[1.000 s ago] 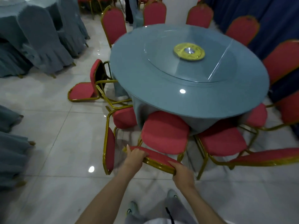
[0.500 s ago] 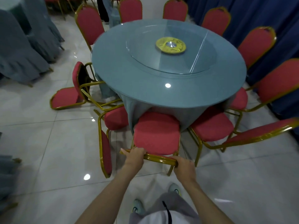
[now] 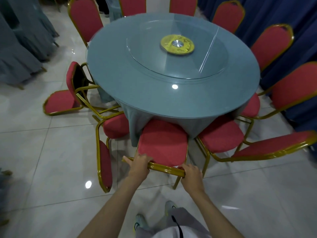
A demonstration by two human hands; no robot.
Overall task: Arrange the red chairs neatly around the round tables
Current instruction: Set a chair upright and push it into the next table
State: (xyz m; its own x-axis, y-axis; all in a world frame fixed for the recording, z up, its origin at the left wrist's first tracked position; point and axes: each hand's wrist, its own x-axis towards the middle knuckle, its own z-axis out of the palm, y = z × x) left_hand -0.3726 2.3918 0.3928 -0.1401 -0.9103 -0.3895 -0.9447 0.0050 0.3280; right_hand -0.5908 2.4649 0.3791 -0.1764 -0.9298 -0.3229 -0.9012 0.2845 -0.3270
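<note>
Blue curtains [image 3: 274, 12] hang beside glossy floor tiles [image 3: 51, 160].

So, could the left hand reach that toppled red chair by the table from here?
Probably not: the left hand grips the middle red chair by its gold rail, and a neighbouring red chair stands before the toppled red chair.

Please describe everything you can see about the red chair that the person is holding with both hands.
The held chair has a red padded seat, fabric by its look, and a gold-coloured tubular frame, seemingly metal. It faces the round table, seat front under the hanging grey-blue tablecloth. Seen from above, its backrest shows mainly as a top rail, gripped by the left hand and right hand near its ends. Other red chairs stand close on both sides.
</note>
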